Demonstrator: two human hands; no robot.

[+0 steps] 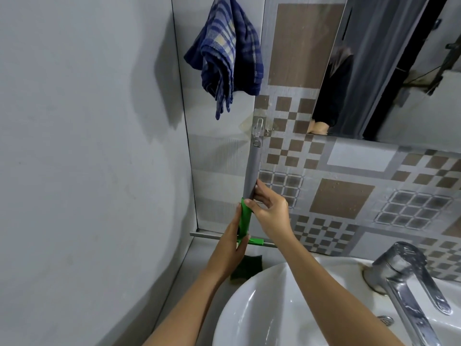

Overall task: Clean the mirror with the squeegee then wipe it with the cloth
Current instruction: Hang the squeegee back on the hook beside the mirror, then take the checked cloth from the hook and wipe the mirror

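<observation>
The squeegee (252,171) hangs upright against the tiled wall from a small hook (259,127), grey handle up, green neck and horizontal blade bar (207,235) at the bottom. My right hand (268,211) grips the handle where grey meets green. My left hand (233,243) holds the green neck just above the blade. A blue checked cloth (228,51) hangs higher up on the wall, left of the mirror (399,71), which fills the upper right.
A white basin (249,308) lies below my arms, with a chrome tap (409,278) at the right. A dark green pad (247,267) rests on the ledge behind the basin. A plain grey wall closes the left side.
</observation>
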